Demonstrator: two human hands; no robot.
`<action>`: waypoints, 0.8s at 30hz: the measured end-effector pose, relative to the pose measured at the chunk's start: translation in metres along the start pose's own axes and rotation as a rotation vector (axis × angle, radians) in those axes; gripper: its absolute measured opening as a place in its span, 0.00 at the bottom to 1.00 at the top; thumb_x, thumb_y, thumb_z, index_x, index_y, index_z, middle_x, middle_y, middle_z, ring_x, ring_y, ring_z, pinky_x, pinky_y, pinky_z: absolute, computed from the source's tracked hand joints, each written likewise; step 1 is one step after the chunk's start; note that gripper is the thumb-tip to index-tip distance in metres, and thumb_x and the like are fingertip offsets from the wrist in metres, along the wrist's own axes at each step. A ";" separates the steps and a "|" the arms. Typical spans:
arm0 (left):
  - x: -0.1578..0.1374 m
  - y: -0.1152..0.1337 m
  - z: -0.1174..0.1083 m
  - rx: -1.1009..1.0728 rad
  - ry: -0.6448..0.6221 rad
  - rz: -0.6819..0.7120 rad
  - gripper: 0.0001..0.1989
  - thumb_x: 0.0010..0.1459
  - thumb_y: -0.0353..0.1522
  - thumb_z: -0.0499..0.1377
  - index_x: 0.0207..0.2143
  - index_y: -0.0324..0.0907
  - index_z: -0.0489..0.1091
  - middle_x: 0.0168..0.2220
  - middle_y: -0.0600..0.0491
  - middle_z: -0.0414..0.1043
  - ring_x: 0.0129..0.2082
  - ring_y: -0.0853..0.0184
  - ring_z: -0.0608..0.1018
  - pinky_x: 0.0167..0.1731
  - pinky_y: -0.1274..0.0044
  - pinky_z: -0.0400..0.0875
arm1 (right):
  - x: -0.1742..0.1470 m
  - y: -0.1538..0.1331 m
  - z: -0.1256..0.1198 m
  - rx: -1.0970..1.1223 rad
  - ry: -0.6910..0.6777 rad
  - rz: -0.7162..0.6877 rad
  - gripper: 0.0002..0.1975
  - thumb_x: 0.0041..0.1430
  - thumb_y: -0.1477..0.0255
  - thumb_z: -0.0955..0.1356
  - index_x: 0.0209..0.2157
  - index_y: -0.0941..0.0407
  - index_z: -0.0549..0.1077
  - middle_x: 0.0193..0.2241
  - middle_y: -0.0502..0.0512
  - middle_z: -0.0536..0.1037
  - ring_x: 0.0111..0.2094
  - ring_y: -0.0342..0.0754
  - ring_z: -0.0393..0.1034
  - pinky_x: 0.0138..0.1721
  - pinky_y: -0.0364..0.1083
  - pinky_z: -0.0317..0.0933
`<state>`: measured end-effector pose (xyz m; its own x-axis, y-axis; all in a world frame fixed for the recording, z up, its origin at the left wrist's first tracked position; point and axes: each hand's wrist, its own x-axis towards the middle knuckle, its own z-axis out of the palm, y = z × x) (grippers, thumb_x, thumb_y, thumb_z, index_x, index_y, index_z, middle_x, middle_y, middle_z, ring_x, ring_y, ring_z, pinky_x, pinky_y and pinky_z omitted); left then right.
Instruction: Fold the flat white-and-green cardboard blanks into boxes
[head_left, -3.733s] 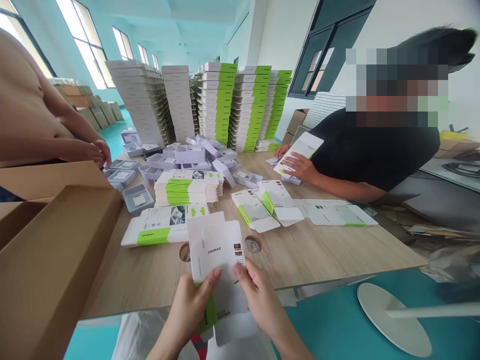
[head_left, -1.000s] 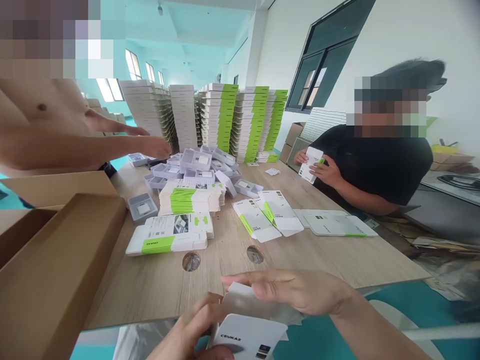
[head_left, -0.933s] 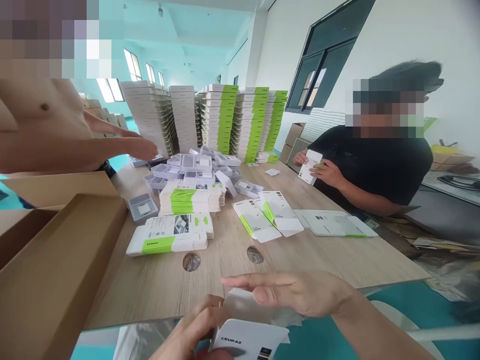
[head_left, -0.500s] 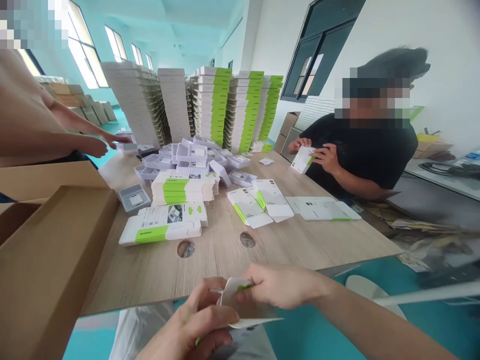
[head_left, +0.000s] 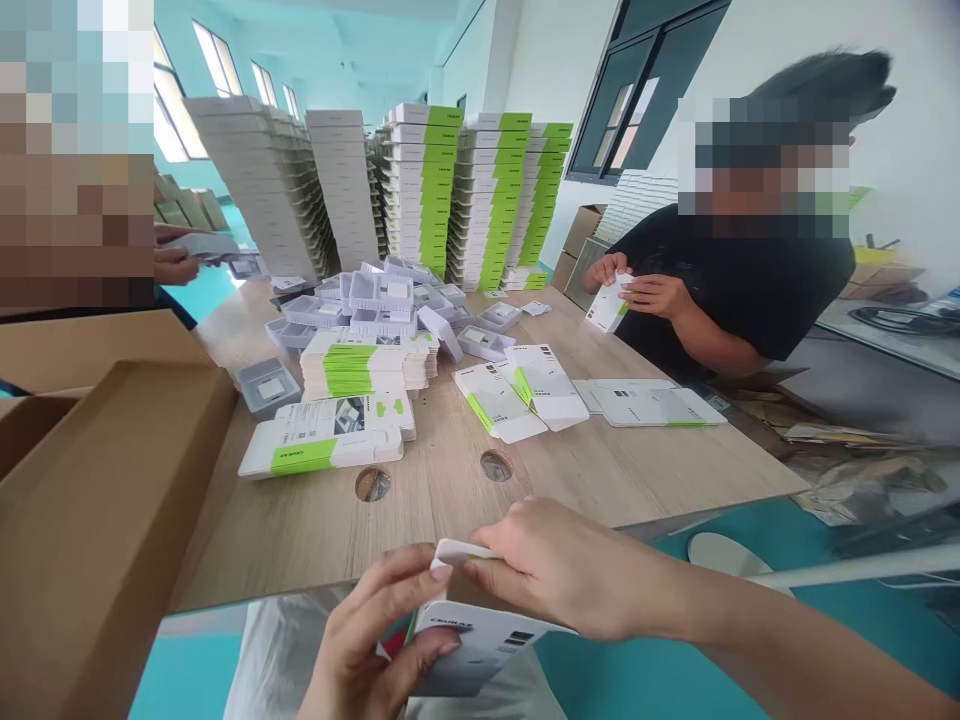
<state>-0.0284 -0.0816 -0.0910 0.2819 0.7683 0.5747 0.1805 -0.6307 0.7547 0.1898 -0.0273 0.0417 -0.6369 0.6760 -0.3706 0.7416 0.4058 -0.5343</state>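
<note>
A white and green carton (head_left: 480, 655) is held over my lap at the table's near edge, its open end facing up. My left hand (head_left: 386, 625) grips its left side, with the thumb on the printed face and the fingers behind. My right hand (head_left: 544, 570) is closed at the open end, fingertips on a raised flap (head_left: 459, 550); part of those fingers is hidden inside the opening. Beyond my hands, flat printed cartons (head_left: 322, 455) lie on the wooden table (head_left: 435, 510), beside a stack of folded cartons (head_left: 349, 370).
Clear plastic trays (head_left: 382, 300) are heaped mid-table, before tall stacks of white and green boxes (head_left: 435, 190). Flattened cartons (head_left: 551, 395) lie to the right. A brown cardboard box (head_left: 112, 500) stands at left. A co-worker (head_left: 750, 290) at right holds a carton; another person's hands (head_left: 176, 262) show at left.
The carton in my hands has turned and opened out, showing its printed face and a raised flap. At left, the other person's hands have drawn back holding a flat item.
</note>
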 end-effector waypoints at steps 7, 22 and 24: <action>0.019 0.009 -0.006 0.096 -0.203 -0.012 0.10 0.68 0.33 0.61 0.50 0.48 0.73 0.49 0.48 0.79 0.46 0.66 0.84 0.47 0.82 0.77 | 0.005 -0.002 -0.005 -0.346 -0.040 -0.092 0.20 0.74 0.70 0.61 0.25 0.57 0.69 0.18 0.46 0.66 0.19 0.41 0.50 0.25 0.47 0.38; 0.027 0.013 -0.016 0.001 -0.163 -0.316 0.15 0.72 0.37 0.54 0.50 0.49 0.81 0.45 0.49 0.86 0.42 0.62 0.87 0.41 0.81 0.78 | 0.008 -0.015 -0.019 -0.456 -0.095 -0.095 0.14 0.72 0.73 0.62 0.40 0.56 0.80 0.27 0.54 0.83 0.22 0.47 0.69 0.23 0.45 0.45; 0.032 0.014 -0.018 -0.042 -0.232 -0.316 0.14 0.71 0.36 0.55 0.46 0.49 0.82 0.45 0.48 0.86 0.44 0.61 0.86 0.45 0.79 0.78 | 0.009 -0.011 -0.017 -0.449 -0.080 -0.111 0.14 0.71 0.74 0.63 0.39 0.56 0.81 0.26 0.54 0.83 0.22 0.47 0.71 0.25 0.45 0.48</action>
<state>-0.0340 -0.0639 -0.0565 0.4247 0.8759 0.2291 0.2549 -0.3585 0.8981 0.1790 -0.0156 0.0571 -0.7184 0.5714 -0.3966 0.6749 0.7107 -0.1984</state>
